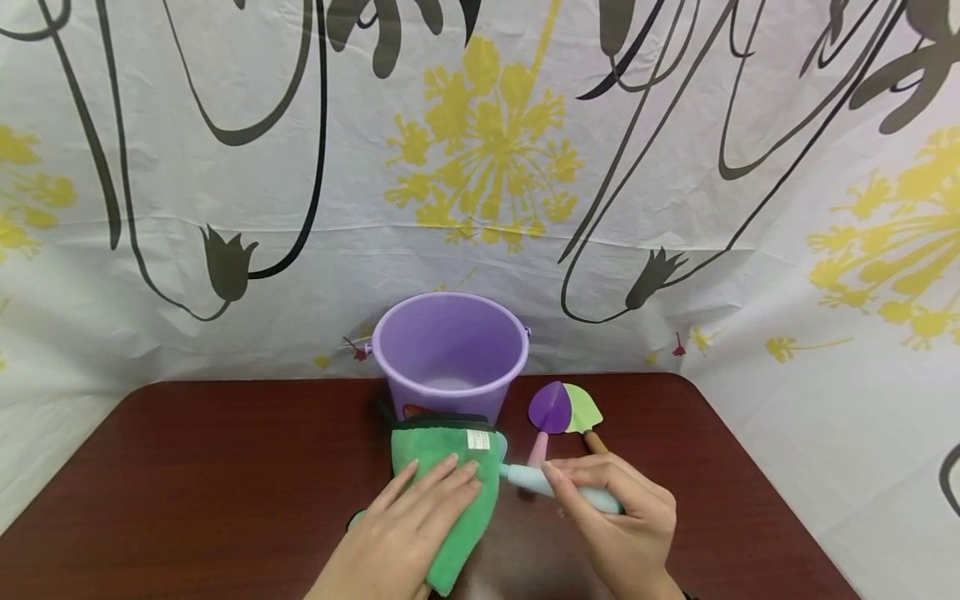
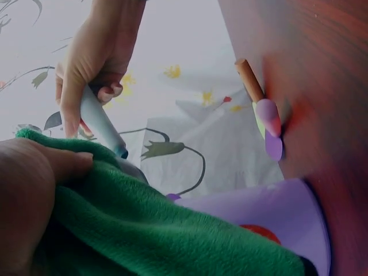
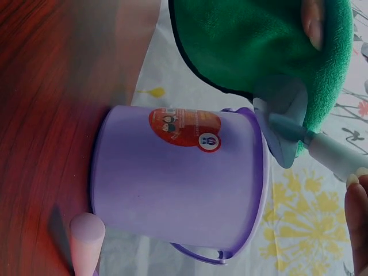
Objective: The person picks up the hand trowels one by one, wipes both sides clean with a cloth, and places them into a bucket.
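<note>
My left hand (image 1: 401, 521) holds a green cloth (image 1: 474, 508) with a dark edge and a white tag, its fingers lying across the top. In the left wrist view the thumb presses on the cloth's other side. My right hand (image 1: 626, 508) grips the pale blue handle of a small toy shovel (image 1: 528, 478). In the right wrist view its blue-grey blade (image 3: 282, 132) rests against the cloth, partly covered by it. Cloth and shovel are held above the table, in front of a purple bucket (image 1: 450, 391).
The bucket stands at the back of a dark red-brown table (image 1: 247, 475), its handle hanging down. Right of it lie a purple toy shovel (image 1: 550, 408) with a pink handle and a light green one (image 1: 583, 410) with a brown handle. A patterned white sheet (image 1: 337, 183) hangs behind.
</note>
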The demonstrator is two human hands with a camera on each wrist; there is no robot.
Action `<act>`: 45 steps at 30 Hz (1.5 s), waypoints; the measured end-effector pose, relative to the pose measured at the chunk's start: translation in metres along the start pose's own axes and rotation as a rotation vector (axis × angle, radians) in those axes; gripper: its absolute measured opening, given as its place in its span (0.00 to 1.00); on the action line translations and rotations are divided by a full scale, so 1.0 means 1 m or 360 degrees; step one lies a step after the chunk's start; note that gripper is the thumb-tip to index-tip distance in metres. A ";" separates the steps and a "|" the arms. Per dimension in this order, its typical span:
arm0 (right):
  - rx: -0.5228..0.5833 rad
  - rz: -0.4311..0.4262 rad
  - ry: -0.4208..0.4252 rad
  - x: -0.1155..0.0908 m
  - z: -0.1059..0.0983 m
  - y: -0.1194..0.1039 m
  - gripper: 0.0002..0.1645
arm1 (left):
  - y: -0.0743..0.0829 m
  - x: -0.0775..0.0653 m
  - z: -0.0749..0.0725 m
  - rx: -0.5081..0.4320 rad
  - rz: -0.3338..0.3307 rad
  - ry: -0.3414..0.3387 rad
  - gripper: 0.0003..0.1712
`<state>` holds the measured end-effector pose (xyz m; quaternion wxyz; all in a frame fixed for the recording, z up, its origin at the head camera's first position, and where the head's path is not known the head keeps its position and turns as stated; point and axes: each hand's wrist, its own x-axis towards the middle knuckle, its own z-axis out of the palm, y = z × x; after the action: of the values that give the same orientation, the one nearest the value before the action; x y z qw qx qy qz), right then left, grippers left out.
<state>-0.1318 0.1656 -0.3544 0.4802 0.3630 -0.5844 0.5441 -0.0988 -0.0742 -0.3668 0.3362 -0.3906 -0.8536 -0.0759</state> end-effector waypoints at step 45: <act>0.0078 -0.0002 0.0001 -0.001 0.002 -0.004 0.08 | 0.007 0.003 0.001 0.0100 0.0108 0.0328 0.44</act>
<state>-0.1280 0.1628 -0.3545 0.4718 0.3750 -0.5704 0.5581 -0.0959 -0.0674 -0.3670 0.4365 -0.3986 -0.8029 -0.0774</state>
